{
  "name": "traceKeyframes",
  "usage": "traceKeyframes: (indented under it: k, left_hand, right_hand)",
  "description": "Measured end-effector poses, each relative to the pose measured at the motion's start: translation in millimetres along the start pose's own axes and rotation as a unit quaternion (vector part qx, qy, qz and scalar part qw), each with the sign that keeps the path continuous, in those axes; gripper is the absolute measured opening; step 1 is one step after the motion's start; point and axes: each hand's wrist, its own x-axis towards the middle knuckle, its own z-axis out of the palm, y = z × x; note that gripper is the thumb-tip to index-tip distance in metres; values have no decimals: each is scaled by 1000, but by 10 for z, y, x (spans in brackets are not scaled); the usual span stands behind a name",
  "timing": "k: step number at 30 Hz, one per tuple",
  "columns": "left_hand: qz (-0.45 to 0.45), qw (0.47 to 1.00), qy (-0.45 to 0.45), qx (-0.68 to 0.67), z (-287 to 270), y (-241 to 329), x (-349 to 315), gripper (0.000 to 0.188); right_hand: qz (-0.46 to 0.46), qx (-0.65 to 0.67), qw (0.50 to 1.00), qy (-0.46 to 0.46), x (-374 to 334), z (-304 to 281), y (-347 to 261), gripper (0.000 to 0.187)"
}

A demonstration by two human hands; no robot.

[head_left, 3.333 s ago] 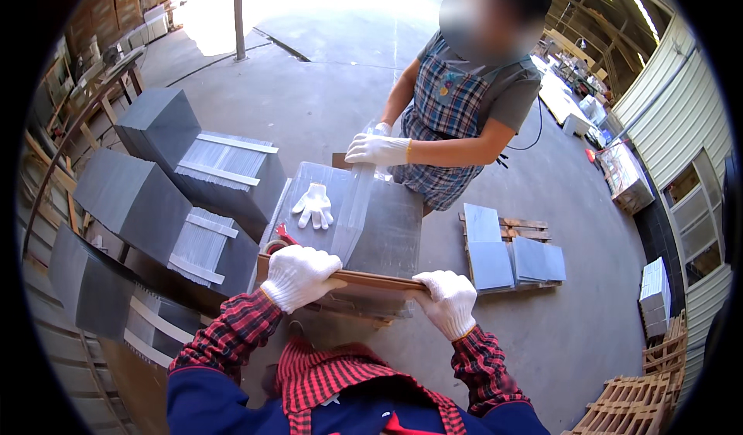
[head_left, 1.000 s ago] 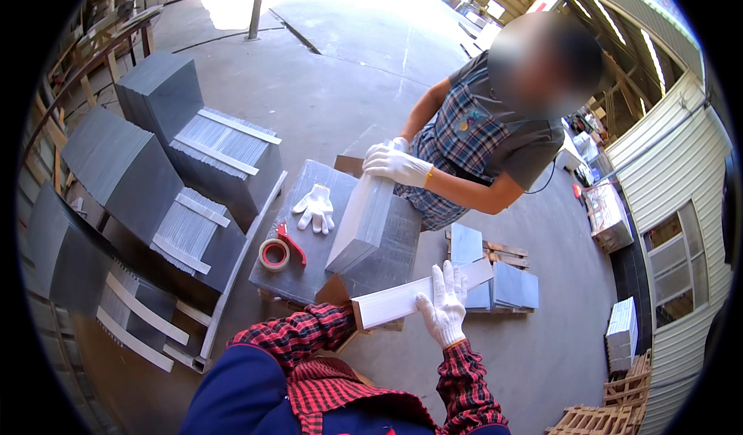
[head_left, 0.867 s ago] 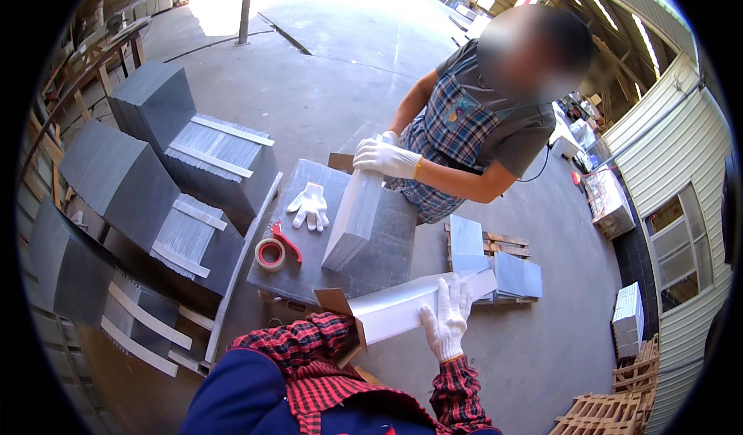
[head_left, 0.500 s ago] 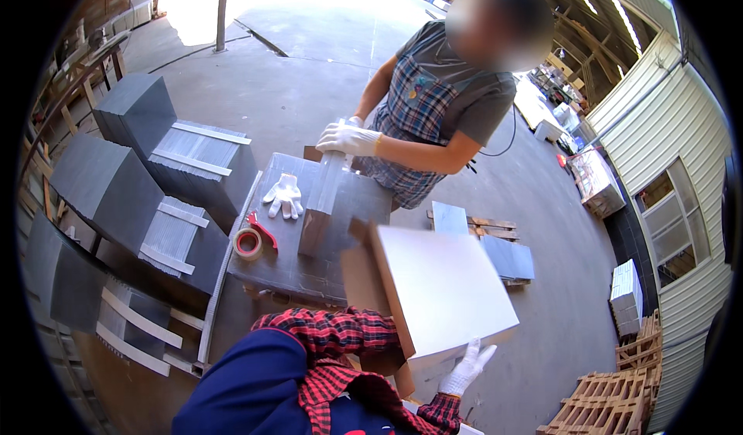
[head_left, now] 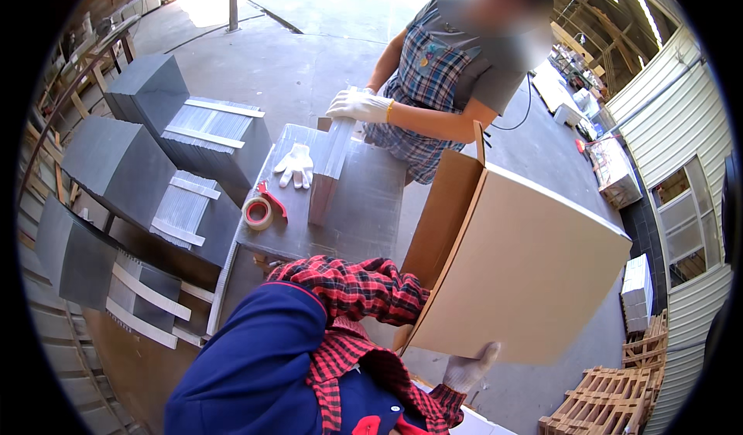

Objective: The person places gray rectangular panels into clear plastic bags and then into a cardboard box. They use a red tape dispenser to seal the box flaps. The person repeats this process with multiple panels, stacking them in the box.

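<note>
A large cardboard box (head_left: pixel 518 272), pale outside and brown inside, is held up tilted at the right of the table, its open end with spread flaps (head_left: pixel 441 218) facing left. My right hand (head_left: pixel 470 368), in a whitish glove, grips its lower edge with the thumb against the broad face. My left arm (head_left: pixel 356 288), in a red-and-black plaid sleeve, reaches into the open end; the box hides that hand. Across the table (head_left: pixel 364 210), a co-worker's gloved hands (head_left: pixel 360 106) rest on a narrow upright stack of grey slabs (head_left: pixel 331 176).
A loose white glove (head_left: pixel 296 166), a tape roll (head_left: pixel 258 214) and a red tape dispenser (head_left: pixel 272 200) lie on the table. Stacks of dark slabs (head_left: pixel 124 160) stand along the left. Wooden pallets (head_left: pixel 600 404) and a white stack (head_left: pixel 636 292) are at the lower right.
The box has swung up and to the right, its broad face now turned toward me and in shadow. My right hand keeps to its lower edge. The co-worker's hands stay on the slabs.
</note>
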Motion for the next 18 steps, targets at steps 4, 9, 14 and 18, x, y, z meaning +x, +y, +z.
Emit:
traceKeyframes:
  k: [4, 9, 14, 18]
  left_hand:
    - [25, 999, 28, -9, -437, 163, -18, 43]
    - [58, 996, 66, -13, -1297, 367, -188, 44]
    - [95, 990, 104, -14, -2342, 554, -531, 45]
    - [119, 984, 130, -12, -3153, 704, -796, 46]
  right_hand:
    - [-46, -44, 998, 20, 33, 489, -1, 66]
    - [-104, -108, 989, 0, 40, 1094, 321, 67]
    - [-131, -136, 980, 63, 32, 1733, 535, 71]
    - [-158, -165, 971, 76, 2, 1965, 612, 71]
